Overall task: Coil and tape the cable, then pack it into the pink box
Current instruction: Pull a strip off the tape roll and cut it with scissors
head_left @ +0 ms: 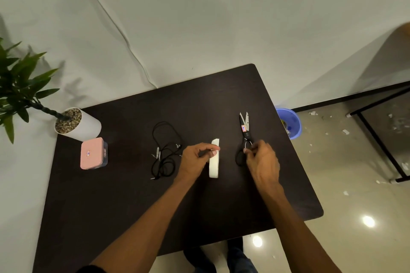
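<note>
One loose black cable (165,153) lies uncoiled on the dark rectangular table (124,201), its long axis running away from the viewer. One closed pink square box (93,153) sits well left of it; contents hidden. One white tape roll (214,160) stands on edge, pinched by the left hand (196,158). The right hand (261,158) closes on the handles of one pair of black-handled scissors (244,131), blades parted and pointing away.
</note>
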